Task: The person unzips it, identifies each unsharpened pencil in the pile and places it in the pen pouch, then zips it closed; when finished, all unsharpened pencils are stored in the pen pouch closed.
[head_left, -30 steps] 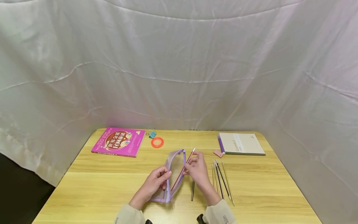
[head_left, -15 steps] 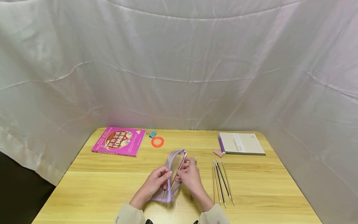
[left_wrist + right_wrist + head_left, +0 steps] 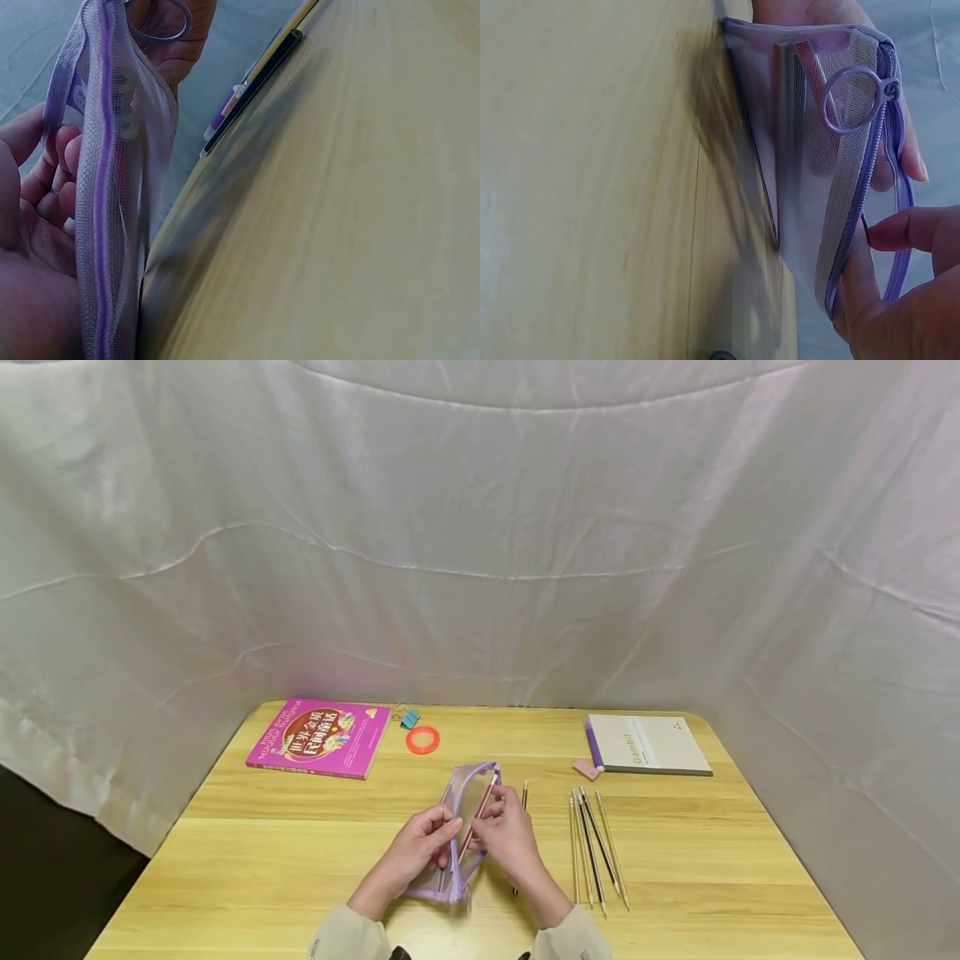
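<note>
A translucent mesh pencil pouch [image 3: 454, 881] with purple zipper edging stands open-mouthed between my hands. My left hand [image 3: 420, 843] grips its near-left edge, thumb over the rim. A red pencil [image 3: 486, 797] with a white top end slants down into the mouth, pinched by the fingers of my right hand [image 3: 512, 839]. In the right wrist view, red and dark sticks show through the mesh [image 3: 817, 195], and a round purple zipper pull [image 3: 851, 100] hangs outside. In the left wrist view, the zipper edge [image 3: 101, 187] hides part of the left fingers.
Several pencils [image 3: 592, 843] lie right of my right hand. A dark pencil [image 3: 525, 793] lies partly under that hand. Behind are a pink eraser [image 3: 587, 769], a notebook [image 3: 660, 745], an orange-red ring [image 3: 422, 740], a teal binder clip [image 3: 409, 719] and a magenta book [image 3: 318, 739].
My right hand has moved left and down, bringing the red pencil deeper into the pouch. In the last half second it has barely shifted. My left hand keeps its grip.
</note>
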Tool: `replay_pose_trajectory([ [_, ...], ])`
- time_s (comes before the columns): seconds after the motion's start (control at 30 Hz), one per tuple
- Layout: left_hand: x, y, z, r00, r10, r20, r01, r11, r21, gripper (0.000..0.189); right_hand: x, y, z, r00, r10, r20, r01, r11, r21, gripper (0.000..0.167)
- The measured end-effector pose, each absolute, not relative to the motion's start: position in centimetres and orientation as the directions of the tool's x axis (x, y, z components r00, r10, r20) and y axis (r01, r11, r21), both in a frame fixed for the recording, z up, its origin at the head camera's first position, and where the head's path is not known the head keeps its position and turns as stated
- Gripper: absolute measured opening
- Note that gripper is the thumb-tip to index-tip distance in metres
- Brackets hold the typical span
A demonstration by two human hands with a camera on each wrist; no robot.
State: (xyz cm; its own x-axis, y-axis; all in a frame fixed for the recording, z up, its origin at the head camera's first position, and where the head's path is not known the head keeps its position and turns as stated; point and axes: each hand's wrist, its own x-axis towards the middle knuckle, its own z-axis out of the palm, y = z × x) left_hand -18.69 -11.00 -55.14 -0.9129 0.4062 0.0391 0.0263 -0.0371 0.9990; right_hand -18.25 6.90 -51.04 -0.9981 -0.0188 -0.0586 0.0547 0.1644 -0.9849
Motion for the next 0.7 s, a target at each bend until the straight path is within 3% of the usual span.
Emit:
replay_pose_trajectory([
  [0.3,-18.8,-11.0,-55.4,-0.912,0.408,0.047,0.042,-0.022,0.999,0.033,-17.9,7.1,-51.0,-0.996,0.024,-0.081,0.084,0.172,-0.982,0.070],
  [0.7,-18.8,-11.1,-55.2,-0.925,0.371,0.080,0.065,-0.052,0.997,0.031,-18.6,9.2,-50.4,-0.994,0.075,-0.074,0.083,0.123,-0.989,0.061],
])
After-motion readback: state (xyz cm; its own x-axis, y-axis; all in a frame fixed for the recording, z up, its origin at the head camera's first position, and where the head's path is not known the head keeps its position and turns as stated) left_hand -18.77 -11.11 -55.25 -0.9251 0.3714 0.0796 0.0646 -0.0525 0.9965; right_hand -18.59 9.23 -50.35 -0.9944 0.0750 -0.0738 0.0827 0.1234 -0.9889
